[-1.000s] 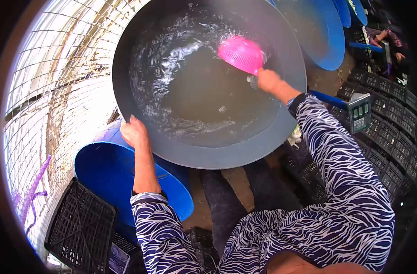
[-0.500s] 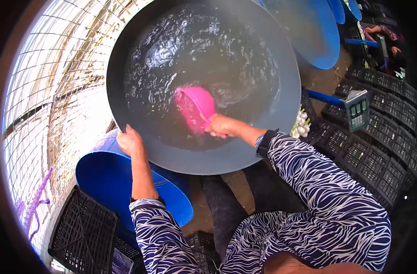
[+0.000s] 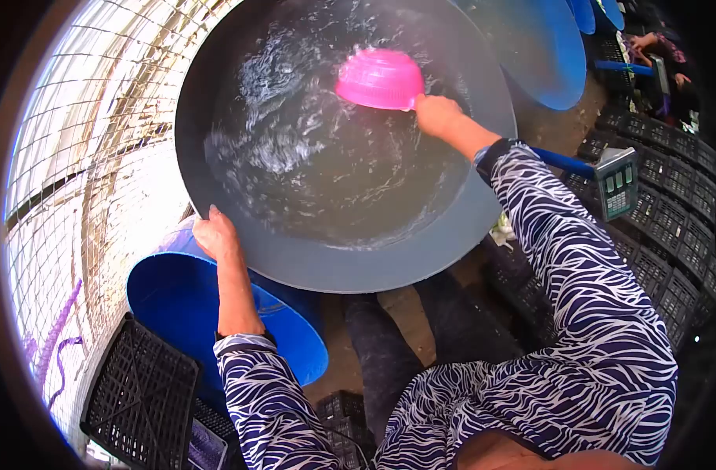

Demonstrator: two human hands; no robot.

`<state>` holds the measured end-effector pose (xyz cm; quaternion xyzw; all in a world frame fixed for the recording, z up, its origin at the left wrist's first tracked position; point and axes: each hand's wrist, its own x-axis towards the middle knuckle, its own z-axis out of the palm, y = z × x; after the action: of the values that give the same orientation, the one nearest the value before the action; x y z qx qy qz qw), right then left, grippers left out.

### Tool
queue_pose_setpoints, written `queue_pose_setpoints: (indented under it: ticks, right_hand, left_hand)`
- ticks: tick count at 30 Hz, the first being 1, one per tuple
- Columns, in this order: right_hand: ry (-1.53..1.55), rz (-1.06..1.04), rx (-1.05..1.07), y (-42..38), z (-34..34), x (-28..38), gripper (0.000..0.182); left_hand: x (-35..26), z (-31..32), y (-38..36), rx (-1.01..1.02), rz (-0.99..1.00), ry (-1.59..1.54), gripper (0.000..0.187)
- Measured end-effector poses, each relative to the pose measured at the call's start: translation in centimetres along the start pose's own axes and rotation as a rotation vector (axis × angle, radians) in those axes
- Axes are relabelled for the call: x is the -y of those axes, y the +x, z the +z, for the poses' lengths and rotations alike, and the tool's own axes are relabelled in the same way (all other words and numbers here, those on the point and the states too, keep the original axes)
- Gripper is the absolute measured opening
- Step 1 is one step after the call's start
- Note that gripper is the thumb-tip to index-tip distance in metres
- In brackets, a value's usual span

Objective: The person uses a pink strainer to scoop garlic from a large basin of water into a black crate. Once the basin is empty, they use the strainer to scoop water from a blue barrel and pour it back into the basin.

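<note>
A large round grey tub [image 3: 358, 274] holds murky, rippling water. My right hand [image 3: 440, 116] grips the handle of a pink plastic scoop [image 3: 381, 78], which is over the upper right part of the water with its rounded underside facing up. At the tub's lower left rim, my left hand [image 3: 217, 233] is closed on the edge, thumb on top. Its other fingers are partly hidden.
A blue barrel [image 3: 170, 290] and a black crate [image 3: 139, 392] are at lower left beside wire mesh [image 3: 68, 157]. Black crates [image 3: 648, 211] and a scale display [image 3: 616, 184] stand right. Another person's hand [image 3: 644, 41] shows at upper right.
My right hand has moved up and to the right with the pink scoop, which has come out of the water and turned over. My left hand stays on the rim.
</note>
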<state>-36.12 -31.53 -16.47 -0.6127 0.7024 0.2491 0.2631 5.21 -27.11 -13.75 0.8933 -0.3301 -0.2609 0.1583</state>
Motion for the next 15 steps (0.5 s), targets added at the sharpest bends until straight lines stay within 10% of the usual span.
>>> queue_pose_setpoints:
  ticks: [9,15]
  right_hand:
    - [0.364,0.235,0.508,-7.8,9.7,2.7,0.026]
    - [0.517,-0.132,0.805,-10.5,12.0,9.5,0.013]
  left_hand:
    - [0.9,0.5,0.5,-0.027,0.012,0.034,0.029]
    - [1.5,0.6,0.9,-0.004,-0.019,0.016,0.029]
